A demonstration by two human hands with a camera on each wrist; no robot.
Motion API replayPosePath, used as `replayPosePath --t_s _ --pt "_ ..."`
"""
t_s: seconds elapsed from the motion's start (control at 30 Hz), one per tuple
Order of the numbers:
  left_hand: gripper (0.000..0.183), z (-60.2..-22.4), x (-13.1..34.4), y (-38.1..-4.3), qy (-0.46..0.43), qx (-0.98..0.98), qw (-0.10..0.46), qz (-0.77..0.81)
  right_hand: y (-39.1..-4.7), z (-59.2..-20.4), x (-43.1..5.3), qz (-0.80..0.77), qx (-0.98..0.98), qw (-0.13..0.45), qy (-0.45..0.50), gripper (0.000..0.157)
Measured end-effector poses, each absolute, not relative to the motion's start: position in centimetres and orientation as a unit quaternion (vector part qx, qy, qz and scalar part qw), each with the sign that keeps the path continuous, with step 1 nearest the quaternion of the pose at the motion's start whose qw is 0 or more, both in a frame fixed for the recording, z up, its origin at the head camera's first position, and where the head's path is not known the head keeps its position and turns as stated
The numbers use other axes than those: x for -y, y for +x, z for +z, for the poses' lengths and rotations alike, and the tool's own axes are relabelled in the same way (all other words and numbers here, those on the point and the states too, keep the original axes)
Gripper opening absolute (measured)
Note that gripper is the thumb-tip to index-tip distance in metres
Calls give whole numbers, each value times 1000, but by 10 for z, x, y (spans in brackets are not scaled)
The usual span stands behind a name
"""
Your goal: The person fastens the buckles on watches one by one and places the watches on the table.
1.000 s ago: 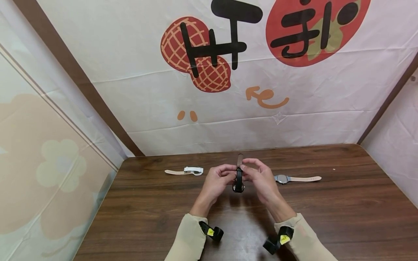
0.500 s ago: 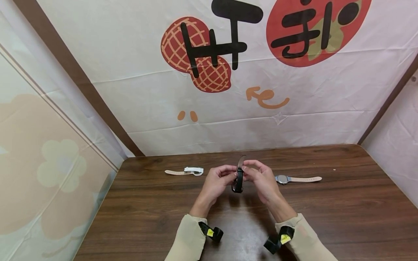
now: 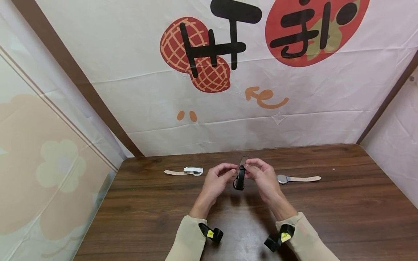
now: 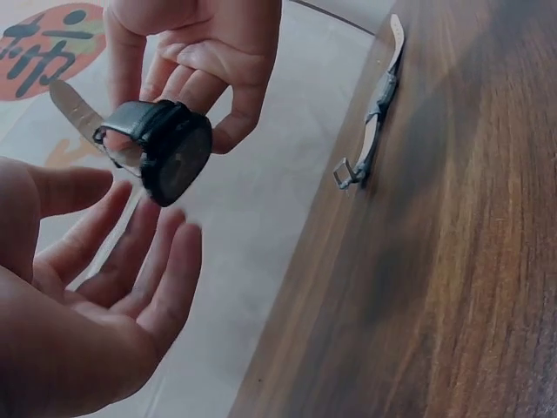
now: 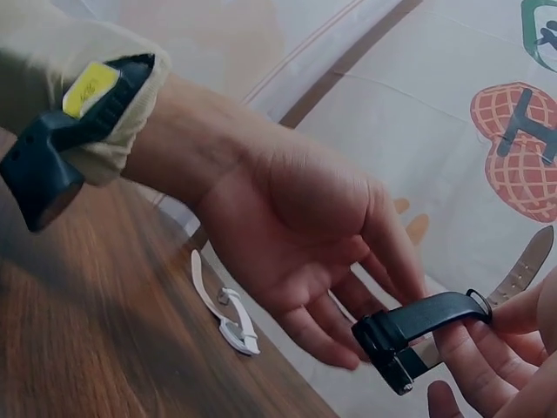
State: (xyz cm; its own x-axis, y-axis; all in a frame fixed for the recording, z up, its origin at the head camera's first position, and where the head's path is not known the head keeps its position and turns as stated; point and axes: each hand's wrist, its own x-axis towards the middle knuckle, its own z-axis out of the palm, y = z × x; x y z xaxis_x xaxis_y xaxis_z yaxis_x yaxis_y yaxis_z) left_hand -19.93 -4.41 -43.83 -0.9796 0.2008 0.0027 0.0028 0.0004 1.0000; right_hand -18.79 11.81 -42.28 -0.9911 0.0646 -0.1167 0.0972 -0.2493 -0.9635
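Note:
A black wristwatch point(image 3: 240, 178) with a buckled strap and a pale brown strap end is held above the table. My right hand point(image 3: 263, 180) pinches its strap near the buckle, some fingers inside the loop, as the right wrist view shows. The watch case point(image 4: 177, 159) hangs face outward in the left wrist view. Beside it my left hand point(image 3: 215, 183) has its thumb and fingers spread and loosely bent. A gap shows between left thumb and strap in the left wrist view; its fingertips are close under the case, and whether they touch it I cannot tell.
On the wooden table point(image 3: 147, 214), a white watch point(image 3: 193, 171) lies to the left and a light blue watch point(image 3: 283, 179) with a pale strap lies to the right. A printed white cloth point(image 3: 147, 90) hangs behind the table.
My left fingers have loosened and drawn slightly off the strap. The watch has tilted and risen a little in my right hand, its strap end leaning right.

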Motion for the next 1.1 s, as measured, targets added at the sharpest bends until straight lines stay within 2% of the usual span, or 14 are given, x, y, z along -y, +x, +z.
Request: replayPosePath --t_s 0.13,0.4,0.87,1.1 --pt "23 -436 45 -198 69 -705 48 704 -189 -424 -119 -775 -627 6 74 9" --pt "23 -432 42 -195 58 -732 69 676 -191 -426 -119 -756 -649 10 88 14" --pt "19 -438 37 -199 64 -739 47 669 -191 -430 -119 -756 -651 19 66 16" --pt "18 -441 36 -201 55 -742 49 666 -191 -432 -120 -758 -648 26 67 25"
